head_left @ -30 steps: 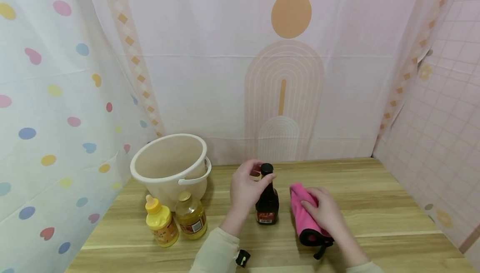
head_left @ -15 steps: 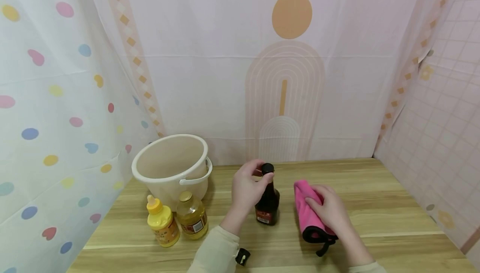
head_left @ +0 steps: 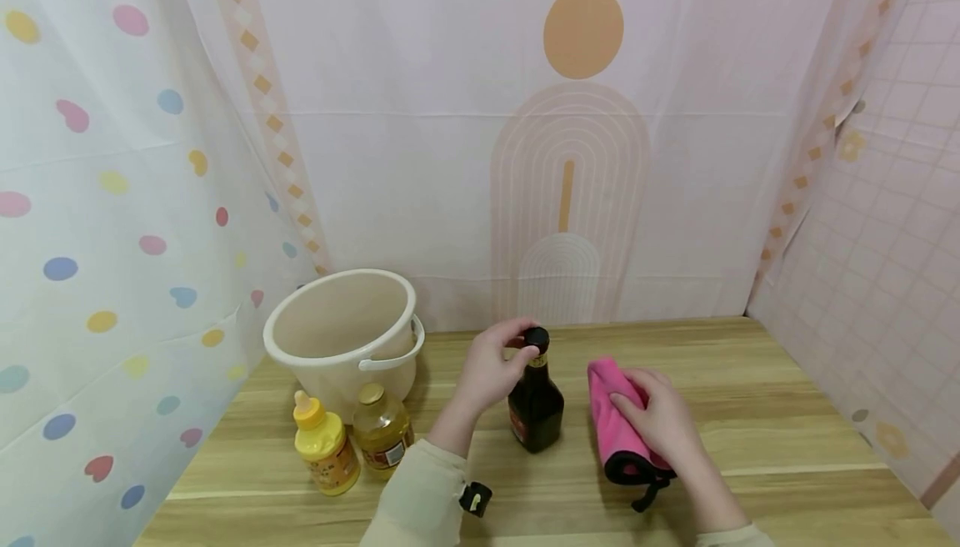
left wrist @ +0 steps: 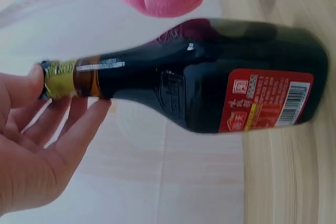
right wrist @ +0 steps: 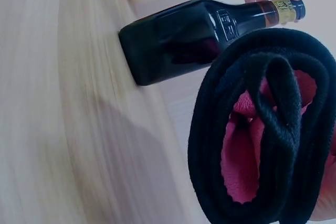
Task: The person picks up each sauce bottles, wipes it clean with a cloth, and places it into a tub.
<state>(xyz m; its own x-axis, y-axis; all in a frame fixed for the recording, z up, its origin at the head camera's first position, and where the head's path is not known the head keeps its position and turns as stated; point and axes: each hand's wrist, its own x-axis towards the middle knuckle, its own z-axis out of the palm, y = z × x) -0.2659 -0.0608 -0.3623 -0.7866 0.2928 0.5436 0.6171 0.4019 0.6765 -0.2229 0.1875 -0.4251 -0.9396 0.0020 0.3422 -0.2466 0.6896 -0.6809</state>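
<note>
A dark glass sauce bottle (head_left: 537, 409) stands on the wooden table, its red label (left wrist: 269, 101) turned toward the left. Thumb and fingers of my left hand (head_left: 493, 363) pinch it around the black cap and gold-banded neck, as the left wrist view shows closely. To the right of the bottle, my right hand (head_left: 662, 415) grips a folded pink cloth (head_left: 617, 422) with black edging and a black hanging loop (right wrist: 275, 95). The cloth is apart from the bottle. Part of the right hand is hidden behind the cloth in the right wrist view.
A cream bucket (head_left: 341, 359) with a handle stands at the back left of the table (head_left: 750, 414). Before it are a yellow squeeze bottle (head_left: 327, 451) with a pointed cap and a jar of golden liquid (head_left: 382, 430). Patterned curtains (head_left: 420, 155) enclose the back and sides.
The sauce bottle has turned about its upright axis, so its label has swung from the front to the left. Earlier, the right hand and cloth shifted slightly right, away from the bottle.
</note>
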